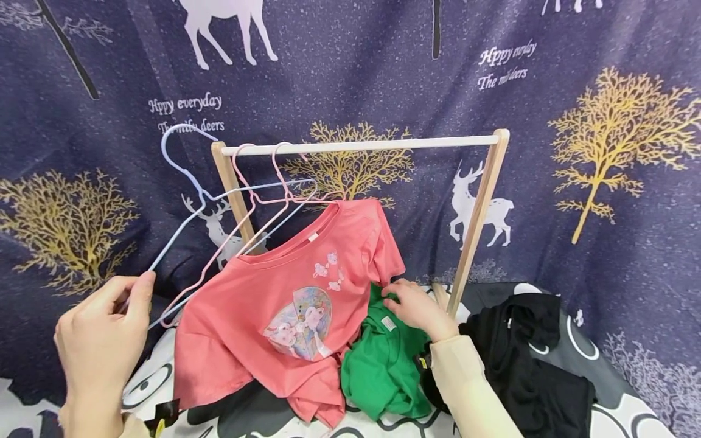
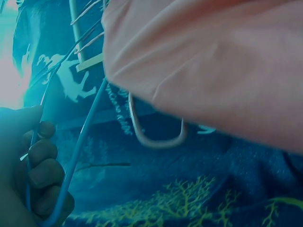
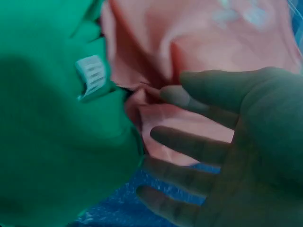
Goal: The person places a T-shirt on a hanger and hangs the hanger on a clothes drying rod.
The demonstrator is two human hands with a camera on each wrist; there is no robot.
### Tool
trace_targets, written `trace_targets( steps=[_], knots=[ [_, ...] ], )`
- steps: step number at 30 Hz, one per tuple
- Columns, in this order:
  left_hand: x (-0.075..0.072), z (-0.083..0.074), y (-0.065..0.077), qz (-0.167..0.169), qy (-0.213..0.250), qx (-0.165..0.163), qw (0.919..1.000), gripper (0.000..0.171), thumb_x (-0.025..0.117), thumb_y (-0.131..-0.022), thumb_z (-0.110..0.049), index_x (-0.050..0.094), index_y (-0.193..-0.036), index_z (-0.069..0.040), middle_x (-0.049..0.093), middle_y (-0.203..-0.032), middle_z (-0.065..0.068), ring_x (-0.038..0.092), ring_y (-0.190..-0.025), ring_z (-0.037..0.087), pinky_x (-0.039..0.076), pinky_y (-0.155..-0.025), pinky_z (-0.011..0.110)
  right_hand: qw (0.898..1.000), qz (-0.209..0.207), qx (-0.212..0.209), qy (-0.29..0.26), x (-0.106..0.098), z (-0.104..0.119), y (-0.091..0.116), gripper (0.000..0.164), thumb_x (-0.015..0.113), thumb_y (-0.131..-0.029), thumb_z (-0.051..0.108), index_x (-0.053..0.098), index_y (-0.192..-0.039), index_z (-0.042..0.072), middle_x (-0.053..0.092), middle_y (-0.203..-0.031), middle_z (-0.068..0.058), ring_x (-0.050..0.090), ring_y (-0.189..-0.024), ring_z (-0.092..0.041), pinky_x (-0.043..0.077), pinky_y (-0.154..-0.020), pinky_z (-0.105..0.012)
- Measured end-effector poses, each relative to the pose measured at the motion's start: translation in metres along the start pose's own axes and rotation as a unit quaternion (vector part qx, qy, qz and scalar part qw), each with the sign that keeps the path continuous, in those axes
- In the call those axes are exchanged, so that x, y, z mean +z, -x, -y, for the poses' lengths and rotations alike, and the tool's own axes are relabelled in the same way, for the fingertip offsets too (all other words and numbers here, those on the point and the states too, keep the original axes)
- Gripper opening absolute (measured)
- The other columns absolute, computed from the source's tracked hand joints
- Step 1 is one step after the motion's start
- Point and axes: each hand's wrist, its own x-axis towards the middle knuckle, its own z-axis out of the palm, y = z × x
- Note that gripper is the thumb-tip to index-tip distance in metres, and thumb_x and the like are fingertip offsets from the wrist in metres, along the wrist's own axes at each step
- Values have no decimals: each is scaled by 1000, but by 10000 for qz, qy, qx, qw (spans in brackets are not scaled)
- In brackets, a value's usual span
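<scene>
My left hand (image 1: pixel 104 334) grips one arm of a light blue hanger (image 1: pixel 174 237), its fingers curled round the thin bar in the left wrist view. The hanger's hook points up, beside the rack's left post. A coral T-shirt (image 1: pixel 350 243) with a printed heart hangs below the rail, its far shoulder by a pink hanger (image 1: pixel 263 202). My right hand (image 1: pixel 418 307) is at the T-shirt's right sleeve, in front of a green garment (image 1: pixel 383 365) with a white label. Its fingers are spread and loosely bent, holding nothing, in the right wrist view.
A small rack with a white rail (image 1: pixel 383 145) and wooden posts (image 1: pixel 476 225) stands on a patterned cover (image 1: pixel 630 420). Two pink hangers hook over the rail's left end. A black garment (image 1: pixel 526 371) lies at the right. Behind hangs a dark blue curtain (image 1: pixel 350 73) with deer and trees.
</scene>
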Motion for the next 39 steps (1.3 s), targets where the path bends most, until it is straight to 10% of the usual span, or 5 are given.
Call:
trace_targets(
  steps=[9,16,25,31,39],
  knots=[
    [-17,3,5,-55,-122,-78,9999,29,69,-92,-29,72,-83,-2,37,-55,-17,24,-47,-10,23,-52,22,9890,814,-412,1162,6,4,-22,9,64,-94,13,72,-99,14,55,-94,-5,51,-93,-31,43,-72,-48],
    [-28,10,9,-167,133,-300,9993,29,69,-91,-28,73,-86,0,31,-64,-41,27,-53,-17,21,-58,9,9734,1492,107,1733,18,4,-33,21,60,-98,19,69,-117,16,58,-122,-12,49,-117,-33,42,-91,-55],
    [-29,23,14,-411,962,-763,9916,21,70,-91,-15,72,-86,6,39,-62,-34,29,-51,-11,22,-51,9,9683,1593,222,1910,26,1,-48,18,59,-97,17,71,-110,20,63,-119,-10,54,-113,-32,44,-90,-53],
    [-26,33,21,-786,1695,-1246,9745,29,70,-90,-10,65,-84,-38,44,-58,-27,31,-49,-7,22,-47,11,9685,1651,257,1844,29,-1,-56,14,62,-96,20,73,-105,23,66,-111,-6,58,-106,-30,48,-85,-49],
    [-17,52,37,-1493,3096,-1420,9283,13,68,-86,1,76,-77,-4,56,-59,-19,32,-46,-2,19,-45,9,9616,1791,288,2061,41,-2,-61,15,60,-97,27,72,-106,23,68,-109,-5,60,-105,-28,47,-89,-47]
  ],
)
